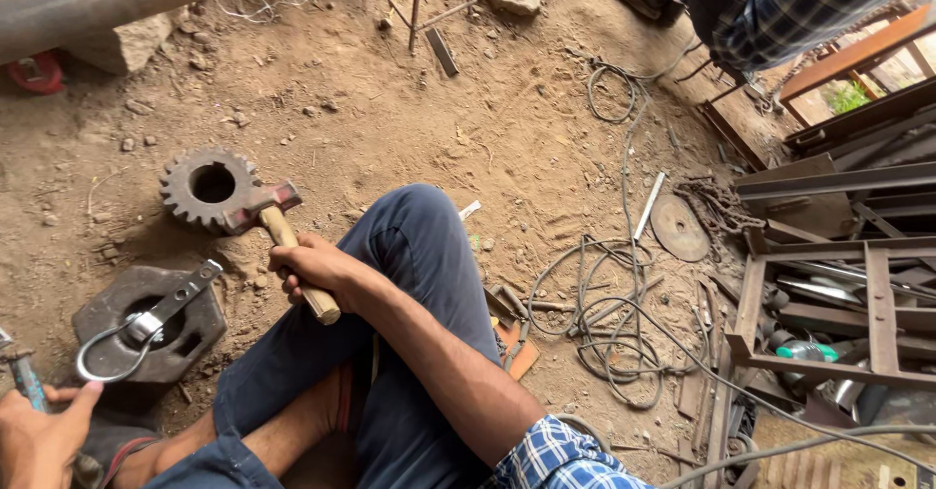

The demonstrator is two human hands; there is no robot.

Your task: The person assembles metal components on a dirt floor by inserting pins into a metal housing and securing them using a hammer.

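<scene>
Right hand (314,267) clenched round one hammer (278,231), head just beside one rusty gear (208,188). Left hand (39,440) gripping one blue-handled tool (23,377) near one metal block (146,325) with curved rod (107,352).

No packages, labels, signs or screens in view.

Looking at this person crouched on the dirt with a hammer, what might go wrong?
The left hand holds a tool close to the bent metal ring on the heavy block; a stray blow from the hammer in the right hand could perhaps hit fingers. The knee sits near the hammer's path.
</scene>
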